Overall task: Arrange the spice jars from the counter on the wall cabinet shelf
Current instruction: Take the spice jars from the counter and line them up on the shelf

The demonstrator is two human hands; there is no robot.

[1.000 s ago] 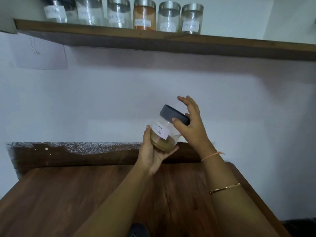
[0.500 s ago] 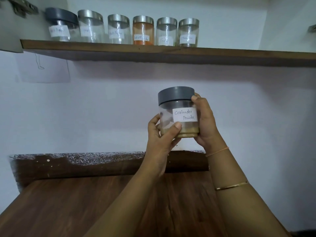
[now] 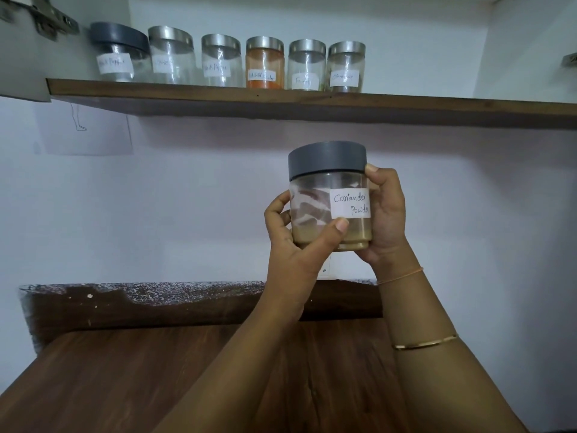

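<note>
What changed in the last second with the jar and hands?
The coriander powder jar went from tilted to upright and rose toward the shelf. The right hand left the grey lid and now holds the jar's side. The left hand kept its grip low on the jar; the six jars on the shelf stayed put.

Coriander jar (image 3: 331,198): clear glossy body, glass or plastic, cannot tell; matt grey lid (image 3: 327,159); white paper label (image 3: 350,203), handwritten. Five shelf jars (image 3: 221,62) carry brushed metal lids (image 3: 264,42) with a dull sheen. Shelf (image 3: 406,104) and counter (image 3: 125,385): dark wood grain, smooth, low gloss. Back strip (image 3: 187,295): speckled stone, rough chipped edge. Thin shiny metal bangle (image 3: 424,342).
</note>
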